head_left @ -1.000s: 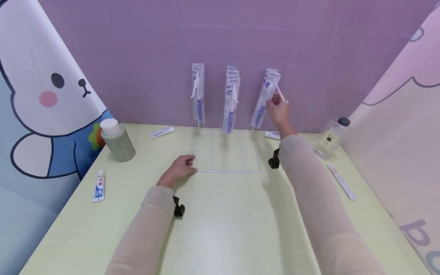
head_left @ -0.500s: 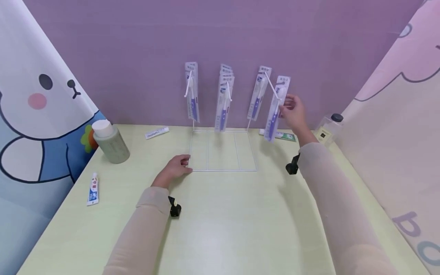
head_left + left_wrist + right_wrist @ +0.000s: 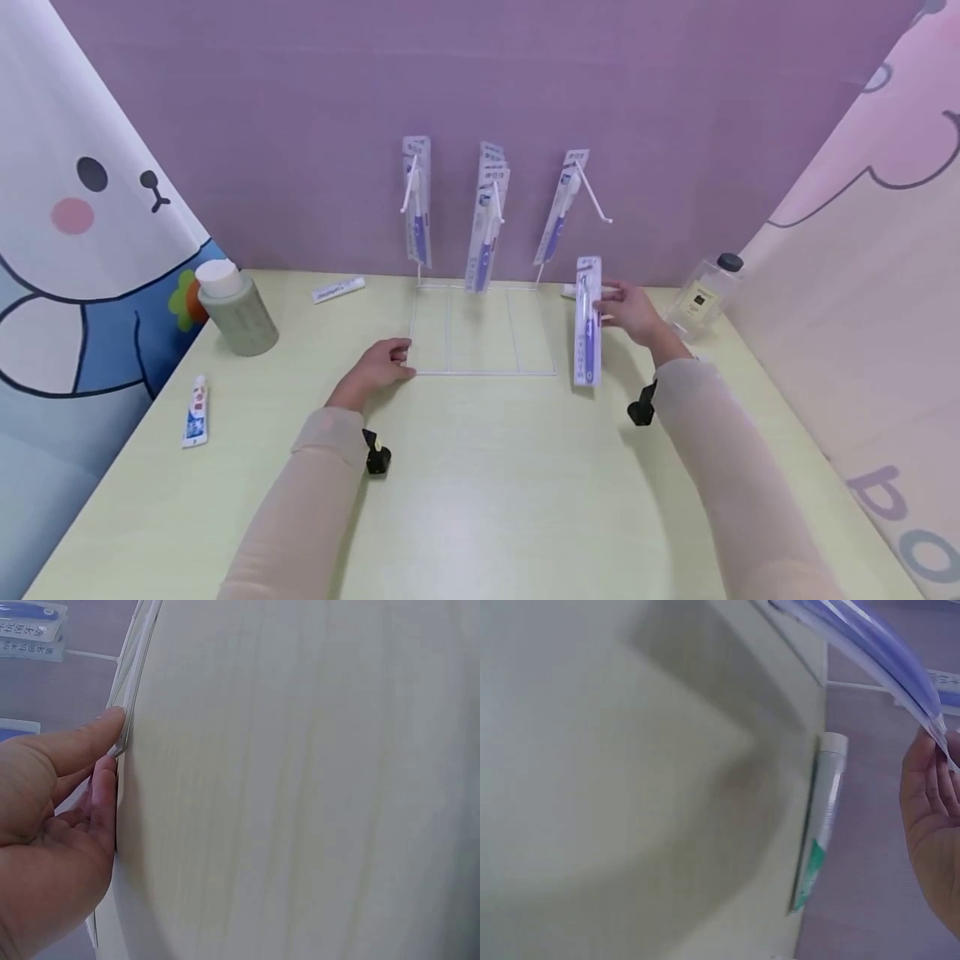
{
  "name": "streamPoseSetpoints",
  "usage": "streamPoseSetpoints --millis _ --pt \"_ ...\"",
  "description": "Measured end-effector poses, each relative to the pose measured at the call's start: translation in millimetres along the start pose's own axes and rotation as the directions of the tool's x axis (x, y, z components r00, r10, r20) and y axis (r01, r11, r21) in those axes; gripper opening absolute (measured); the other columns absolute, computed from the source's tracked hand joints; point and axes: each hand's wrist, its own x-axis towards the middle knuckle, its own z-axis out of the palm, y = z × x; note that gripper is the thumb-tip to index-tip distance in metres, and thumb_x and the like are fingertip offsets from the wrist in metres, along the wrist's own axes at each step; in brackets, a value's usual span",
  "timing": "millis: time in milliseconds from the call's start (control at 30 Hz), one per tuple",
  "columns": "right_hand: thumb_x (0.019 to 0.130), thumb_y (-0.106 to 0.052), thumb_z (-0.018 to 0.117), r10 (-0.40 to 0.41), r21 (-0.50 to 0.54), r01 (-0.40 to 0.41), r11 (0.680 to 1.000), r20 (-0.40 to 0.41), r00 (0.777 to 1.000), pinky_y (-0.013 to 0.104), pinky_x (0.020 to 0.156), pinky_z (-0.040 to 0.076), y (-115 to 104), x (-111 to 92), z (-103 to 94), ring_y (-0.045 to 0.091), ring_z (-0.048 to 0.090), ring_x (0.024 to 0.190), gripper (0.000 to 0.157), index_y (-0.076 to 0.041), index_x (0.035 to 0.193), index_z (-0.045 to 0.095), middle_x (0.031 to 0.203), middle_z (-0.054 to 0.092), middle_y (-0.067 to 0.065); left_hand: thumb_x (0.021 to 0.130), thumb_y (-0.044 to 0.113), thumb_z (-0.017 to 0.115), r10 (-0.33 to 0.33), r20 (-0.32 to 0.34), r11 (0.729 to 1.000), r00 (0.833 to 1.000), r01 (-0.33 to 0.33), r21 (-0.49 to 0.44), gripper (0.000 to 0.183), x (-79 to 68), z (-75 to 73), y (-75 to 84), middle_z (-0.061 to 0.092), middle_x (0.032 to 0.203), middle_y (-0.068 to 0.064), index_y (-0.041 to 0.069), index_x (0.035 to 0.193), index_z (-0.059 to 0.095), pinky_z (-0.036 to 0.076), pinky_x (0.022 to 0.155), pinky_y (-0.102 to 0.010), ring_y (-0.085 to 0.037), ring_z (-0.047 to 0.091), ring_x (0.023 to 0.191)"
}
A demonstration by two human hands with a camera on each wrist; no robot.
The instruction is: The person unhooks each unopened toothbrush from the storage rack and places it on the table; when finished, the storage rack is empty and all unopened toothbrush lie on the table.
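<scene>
Right hand in narrow pinch on packaged toothbrush

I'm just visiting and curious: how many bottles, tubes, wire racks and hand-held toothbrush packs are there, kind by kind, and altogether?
Bottles: 2 (grey-green bottle, clear bottle)
Tubes: 3 (front-left tube, back-left tube, back-right tube)
Wire rack: 1
Toothbrush pack in the right hand: 1
Total: 7
</scene>
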Motion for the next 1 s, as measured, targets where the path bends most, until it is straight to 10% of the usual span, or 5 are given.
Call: streamPoseSetpoints --millis 333,1000 --pt "0.088 0.003 0.053 0.210 -0.118 -0.198 0.973 0.099 0.973 0.034 0.075 0.050 46 -6 11.3 0.018 0.057 0.081 0.057 0.007 0.137 0.025 0.117 0.045 0.028 0.083 0.004 0.063 -0.014 -0.003 1.000 1.000 0.014 0.027 0.058 -1.9 1.4 -0.5 0.047 0.117 -0.015 -0.001 0.135 0.036 0.033 0.096 -0.038 -0.027 0.042 0.109" --pt "0.088 -0.002 0.054 0.288 -0.278 -0.272 0.921 0.018 0.957 0.033 0.070 0.051 49 -6 20.6 0.020 0.058 0.076 0.051 0.008 0.134 0.032 0.111 0.048 0.024 0.083 0.002 0.062 -0.020 -0.013 1.000 1.000 0.020 0.011 0.056 0.4 2.5 0.6 0.047 0.114 -0.015 -0.002 0.134 0.038 0.035 0.093 -0.037 -0.026 0.042 0.105"
